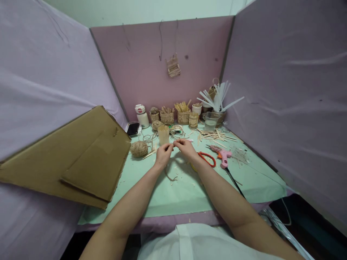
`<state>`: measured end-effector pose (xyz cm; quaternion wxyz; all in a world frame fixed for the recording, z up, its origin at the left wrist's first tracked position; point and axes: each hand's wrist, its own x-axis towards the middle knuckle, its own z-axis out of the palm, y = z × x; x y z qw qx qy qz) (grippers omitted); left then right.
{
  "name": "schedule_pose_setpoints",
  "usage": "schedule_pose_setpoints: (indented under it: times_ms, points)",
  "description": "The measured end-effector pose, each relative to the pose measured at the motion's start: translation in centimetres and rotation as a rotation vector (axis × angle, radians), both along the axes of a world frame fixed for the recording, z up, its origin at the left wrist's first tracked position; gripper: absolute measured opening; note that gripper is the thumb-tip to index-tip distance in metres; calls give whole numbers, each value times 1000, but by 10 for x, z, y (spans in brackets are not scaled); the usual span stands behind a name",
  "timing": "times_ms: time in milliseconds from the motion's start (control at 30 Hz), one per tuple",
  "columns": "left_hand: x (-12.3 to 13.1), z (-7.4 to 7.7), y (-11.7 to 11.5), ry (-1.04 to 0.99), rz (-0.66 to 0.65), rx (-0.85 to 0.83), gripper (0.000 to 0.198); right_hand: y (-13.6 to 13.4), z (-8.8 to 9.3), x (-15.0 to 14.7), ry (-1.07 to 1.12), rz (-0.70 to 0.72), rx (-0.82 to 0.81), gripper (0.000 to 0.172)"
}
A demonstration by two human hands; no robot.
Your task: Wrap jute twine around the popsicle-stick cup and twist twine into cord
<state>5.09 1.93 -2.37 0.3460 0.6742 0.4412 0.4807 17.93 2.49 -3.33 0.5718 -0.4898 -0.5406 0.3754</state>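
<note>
My left hand and my right hand meet over the middle of the table, fingertips pinched together and nearly touching. A short piece of jute twine trails down from below my left hand onto the cloth; its upper end is hidden at the fingers. Just behind my left hand stands a small pale cup of wooden sticks. To its left lies a ball of jute twine. Red-handled scissors are partly covered by my right forearm.
A pink glue gun with a black cord lies at right, near loose wooden sticks. Baskets of sticks, a white bottle and a clear cup line the back. Cardboard leans at left.
</note>
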Motion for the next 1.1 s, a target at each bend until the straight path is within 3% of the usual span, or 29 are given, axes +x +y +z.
schedule_pose_setpoints:
  times_ms: [367,567,733,900,1100]
  points:
    - [1,-15,14,-206,17,-130,21,2,-7,2,-295,-111,133,17]
    - [2,-9,10,-339,-25,-278,26,1,-7,2,-278,-92,118,18]
    - [0,-5,10,-473,-137,-431,30,2,-7,2,-203,-27,90,21]
    - [2,-10,11,-484,-99,-408,31,0,-5,-1,-229,-147,150,11]
    - [1,-20,17,-400,-16,-298,29,-6,-1,-4,-314,-151,156,15]
